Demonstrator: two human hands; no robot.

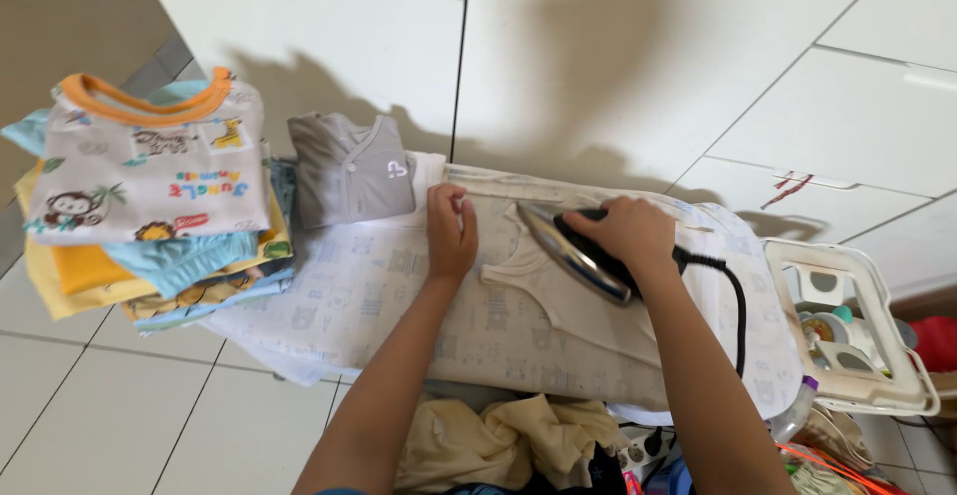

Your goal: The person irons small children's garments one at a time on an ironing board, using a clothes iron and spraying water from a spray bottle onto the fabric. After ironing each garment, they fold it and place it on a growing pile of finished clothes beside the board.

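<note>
A pale sleeveless baby top [558, 306] lies flat on the ironing board [359, 296], which wears a faded printed cover. My right hand [633, 236] grips the black handle of an electric iron [573, 251], whose steel soleplate is tilted up over the top's shoulder straps. My left hand [451, 231] presses down on the fabric just left of the neckline, fingers flat. The iron's black cord [736, 301] loops off to the right.
A stack of folded children's clothes [150, 196] sits at the board's left end, a folded grey garment [354, 171] beside it. A white iron rest [857, 326] ends the board on the right. Crumpled yellow cloth [498, 440] and a power strip [638, 450] lie below on white floor tiles.
</note>
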